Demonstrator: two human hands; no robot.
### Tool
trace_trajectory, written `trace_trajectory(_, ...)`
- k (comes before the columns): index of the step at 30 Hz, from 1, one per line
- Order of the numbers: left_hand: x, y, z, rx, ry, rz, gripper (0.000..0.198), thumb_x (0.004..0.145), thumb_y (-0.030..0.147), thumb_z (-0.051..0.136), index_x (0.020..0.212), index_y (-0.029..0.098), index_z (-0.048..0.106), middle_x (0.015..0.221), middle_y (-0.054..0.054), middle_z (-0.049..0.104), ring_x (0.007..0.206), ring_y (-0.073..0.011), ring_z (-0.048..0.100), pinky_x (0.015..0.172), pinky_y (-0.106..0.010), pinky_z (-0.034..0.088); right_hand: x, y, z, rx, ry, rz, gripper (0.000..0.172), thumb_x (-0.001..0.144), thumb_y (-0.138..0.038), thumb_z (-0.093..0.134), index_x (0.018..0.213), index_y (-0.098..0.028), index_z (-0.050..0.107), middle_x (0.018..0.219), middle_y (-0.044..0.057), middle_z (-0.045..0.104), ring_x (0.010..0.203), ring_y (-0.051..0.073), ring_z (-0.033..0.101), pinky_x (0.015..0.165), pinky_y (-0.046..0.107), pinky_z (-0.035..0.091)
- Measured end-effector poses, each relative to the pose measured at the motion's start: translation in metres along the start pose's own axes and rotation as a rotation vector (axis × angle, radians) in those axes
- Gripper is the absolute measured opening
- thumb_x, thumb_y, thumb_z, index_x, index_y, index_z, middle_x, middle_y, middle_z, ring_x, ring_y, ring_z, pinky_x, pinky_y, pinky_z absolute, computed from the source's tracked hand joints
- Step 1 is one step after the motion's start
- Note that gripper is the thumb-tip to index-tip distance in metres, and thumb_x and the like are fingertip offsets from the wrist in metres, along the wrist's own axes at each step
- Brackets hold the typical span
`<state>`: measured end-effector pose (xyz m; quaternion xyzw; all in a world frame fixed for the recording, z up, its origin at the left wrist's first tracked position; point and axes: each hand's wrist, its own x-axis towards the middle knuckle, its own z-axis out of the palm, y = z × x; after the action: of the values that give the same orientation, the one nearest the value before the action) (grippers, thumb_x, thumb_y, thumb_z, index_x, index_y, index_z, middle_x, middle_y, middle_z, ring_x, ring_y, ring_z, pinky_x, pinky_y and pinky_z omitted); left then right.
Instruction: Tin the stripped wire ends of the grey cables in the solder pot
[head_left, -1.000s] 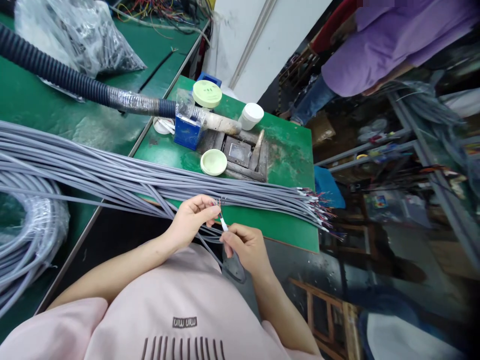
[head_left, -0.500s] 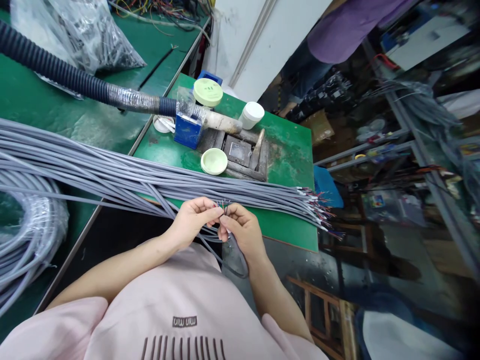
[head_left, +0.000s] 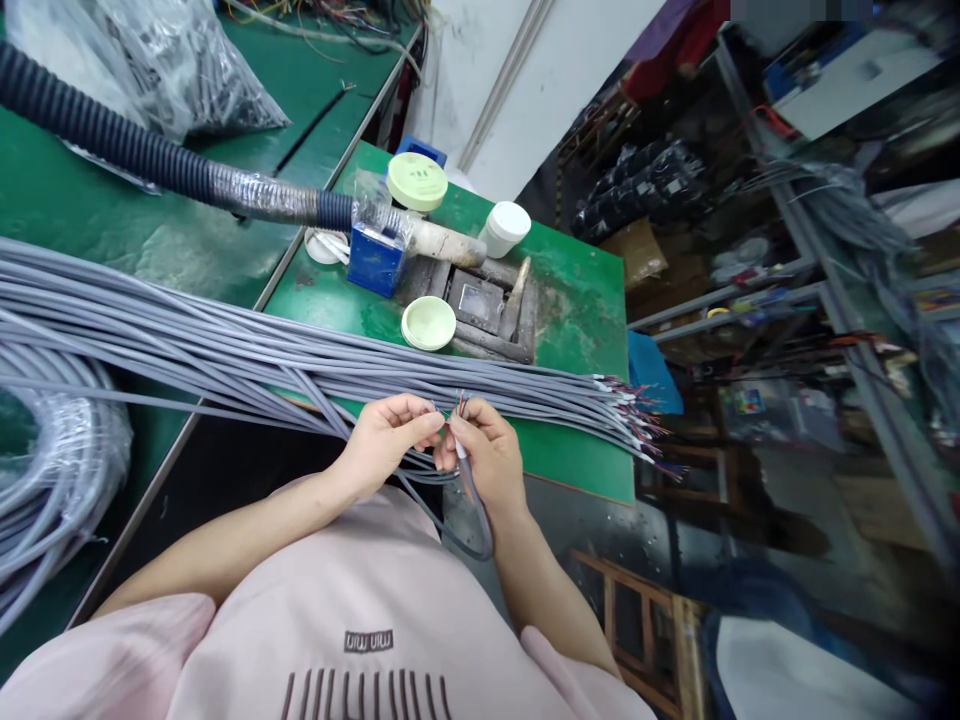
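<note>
Between my hands is the stripped end of a grey cable [head_left: 468, 478], its thin coloured wires fanned upward. My right hand [head_left: 491, 450] is closed on the cable end, with several wires standing up at its fingertips. Thumb and forefinger of my left hand [head_left: 394, 435] pinch fine wires from the same end. The cable curves down below my right hand and loops back toward the left. Just beyond both hands lies a thick bundle of grey cables [head_left: 360, 360], its stripped ends [head_left: 637, 415] spreading to the right.
A solder pot [head_left: 480, 305] in a grimy frame sits on the green table [head_left: 577, 300]. A black extraction hose [head_left: 172, 170] reaches over it, by a blue block [head_left: 375, 262]. Nearby stand a pale green dish [head_left: 428, 323] and a white tub [head_left: 506, 228]. Coiled cable [head_left: 97, 440] lies left.
The wires between my fingers have parted into two groups, and my right fingers have shifted slightly. More of the cable below my right hand shows. A purple-clad person in the background has moved away.
</note>
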<state>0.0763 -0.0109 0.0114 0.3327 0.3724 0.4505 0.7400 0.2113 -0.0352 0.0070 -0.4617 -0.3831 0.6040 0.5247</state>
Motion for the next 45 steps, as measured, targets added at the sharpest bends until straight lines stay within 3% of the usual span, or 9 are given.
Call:
trace_trajectory(8,0.006,-0.002,0.006,0.052,-0.005,0.041,0.029,0.066,0.038,0.078,0.067,0.014,0.063,0.058,-0.001,0.065,0.053,-0.0111,0.059,0.055,-0.023,0.048,0.011,-0.018,-0.009,-0.143,0.026,0.017,0.017,0.078,-0.029,0.064,0.068,-0.019,0.054,0.046,-0.007,0.055,0.039,0.009,0.050,0.045,0.021,0.044)
trace_trajectory(12,0.024,-0.009,0.020,0.058,-0.025,0.163,0.029,0.067,0.040,0.077,0.067,0.014,0.063,0.062,-0.001,0.067,0.058,-0.0128,0.061,0.062,-0.027,0.051,0.029,-0.038,-0.022,-0.246,0.017,0.036,0.018,0.076,-0.029,0.062,0.064,-0.019,0.053,0.048,-0.006,0.056,0.041,0.009,0.052,0.046,0.021,0.045)
trace_trajectory(15,0.042,-0.015,0.029,0.085,-0.040,0.217,0.027,0.067,0.038,0.076,0.073,0.014,0.066,0.070,-0.003,0.069,0.065,-0.0135,0.063,0.067,-0.027,0.051,0.050,-0.055,-0.035,-0.284,0.004,0.056,0.022,0.071,-0.029,0.065,0.060,-0.019,0.049,0.044,-0.007,0.050,0.034,0.007,0.044,0.039,0.020,0.040)
trace_trajectory(17,0.050,-0.017,0.031,0.143,-0.080,0.212,0.029,0.068,0.034,0.075,0.088,0.014,0.068,0.076,-0.003,0.069,0.068,-0.0129,0.062,0.068,-0.025,0.050,0.070,-0.065,-0.047,-0.307,0.000,0.063,0.024,0.067,-0.029,0.066,0.057,-0.019,0.047,0.042,-0.009,0.046,0.031,0.005,0.038,0.034,0.019,0.035)
trace_trajectory(20,0.052,-0.016,0.026,0.312,-0.121,0.223,0.038,0.072,0.028,0.071,0.107,0.015,0.066,0.081,-0.003,0.069,0.067,-0.0112,0.060,0.065,-0.022,0.047,0.103,-0.077,-0.065,-0.380,0.020,0.112,0.022,0.063,-0.024,0.064,0.054,-0.019,0.044,0.040,-0.009,0.043,0.028,0.004,0.034,0.031,0.018,0.030)
trace_trajectory(22,0.048,-0.015,0.019,0.404,-0.128,0.248,0.036,0.075,0.027,0.068,0.109,0.016,0.065,0.082,-0.003,0.069,0.068,-0.0112,0.059,0.065,-0.022,0.047,0.126,-0.082,-0.075,-0.464,0.048,0.175,0.020,0.063,-0.020,0.060,0.053,-0.019,0.043,0.038,-0.009,0.041,0.027,0.004,0.031,0.030,0.018,0.026)
trace_trajectory(27,0.044,-0.014,0.003,0.463,-0.146,0.272,0.032,0.080,0.027,0.064,0.110,0.015,0.065,0.081,-0.003,0.069,0.069,-0.0116,0.060,0.068,-0.023,0.049,0.169,-0.080,-0.088,-0.618,0.092,0.255,0.021,0.065,-0.011,0.054,0.049,-0.018,0.043,0.034,-0.008,0.039,0.025,0.004,0.029,0.028,0.018,0.022)
trace_trajectory(32,0.047,-0.015,-0.002,0.473,-0.170,0.277,0.031,0.081,0.026,0.063,0.110,0.015,0.065,0.081,-0.004,0.069,0.069,-0.0118,0.060,0.069,-0.023,0.049,0.195,-0.075,-0.092,-0.722,0.135,0.286,0.025,0.065,-0.010,0.059,0.046,-0.018,0.044,0.031,-0.008,0.037,0.023,0.003,0.027,0.027,0.018,0.020)
trace_trajectory(45,0.049,-0.014,-0.007,0.489,-0.223,0.301,0.032,0.082,0.026,0.063,0.112,0.017,0.066,0.084,-0.005,0.069,0.073,-0.0134,0.061,0.071,-0.024,0.049,0.218,-0.063,-0.096,-0.875,0.175,0.290,0.028,0.065,-0.007,0.059,0.042,-0.016,0.045,0.028,-0.007,0.035,0.022,0.004,0.029,0.028,0.019,0.017)
